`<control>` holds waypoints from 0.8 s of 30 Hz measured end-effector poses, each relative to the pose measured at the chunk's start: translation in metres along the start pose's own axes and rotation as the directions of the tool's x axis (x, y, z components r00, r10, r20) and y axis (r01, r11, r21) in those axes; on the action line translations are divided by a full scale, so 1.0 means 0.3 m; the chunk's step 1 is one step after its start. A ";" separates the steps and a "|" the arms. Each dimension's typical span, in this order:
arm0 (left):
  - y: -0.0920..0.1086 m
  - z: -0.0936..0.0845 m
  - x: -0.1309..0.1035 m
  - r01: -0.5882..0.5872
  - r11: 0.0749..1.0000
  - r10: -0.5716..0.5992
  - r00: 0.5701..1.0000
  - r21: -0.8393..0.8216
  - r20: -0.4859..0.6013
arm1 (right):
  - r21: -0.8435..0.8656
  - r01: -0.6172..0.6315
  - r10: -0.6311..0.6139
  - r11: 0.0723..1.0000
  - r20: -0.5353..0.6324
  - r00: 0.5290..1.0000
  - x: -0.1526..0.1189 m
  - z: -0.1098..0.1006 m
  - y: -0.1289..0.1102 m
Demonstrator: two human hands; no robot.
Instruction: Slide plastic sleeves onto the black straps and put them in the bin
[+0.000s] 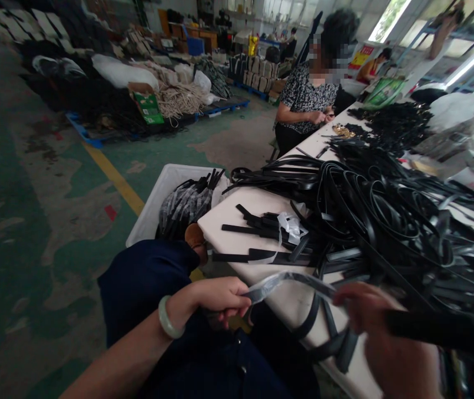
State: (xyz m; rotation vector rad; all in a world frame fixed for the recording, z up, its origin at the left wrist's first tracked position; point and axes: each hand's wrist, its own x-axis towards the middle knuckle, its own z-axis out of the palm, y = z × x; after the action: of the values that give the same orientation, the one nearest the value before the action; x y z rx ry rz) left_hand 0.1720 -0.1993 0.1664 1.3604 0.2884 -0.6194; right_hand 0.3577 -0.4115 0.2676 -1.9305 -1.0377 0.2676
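Note:
A black strap point(293, 276), shiny with what looks like clear film, arches between my two hands at the table's near edge. My left hand point(218, 296), with a pale bangle at the wrist, pinches one end over my lap. My right hand point(398, 349), smeared by motion, closes on the strap farther right; a dark band runs on past it to the right edge. Just beyond lie short black strap pieces point(241, 229) and a crumpled clear plastic strip point(292, 227). Long looped black straps point(353, 199) are heaped farther along the table.
The white table point(237, 206) stretches away to the right. By its left corner, a white bin point(148, 213) holds film-wrapped black strips. Across the table's far side sits a co-worker point(309, 100), hands together over small parts. Loaded blue pallets point(85, 133) stand on the floor behind.

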 end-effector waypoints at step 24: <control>0.014 0.055 -0.217 0.030 0.950 0.221 0.638 0.311 -0.738 | -0.520 0.614 -0.202 0.594 0.642 0.739 0.037 0.275 0.079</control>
State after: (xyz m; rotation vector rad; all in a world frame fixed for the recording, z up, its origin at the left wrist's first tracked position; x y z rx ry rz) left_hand 0.1191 -0.1989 0.2080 1.8834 0.8350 0.0696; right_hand 0.3327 -0.3582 0.2039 -2.2223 -2.2248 0.1100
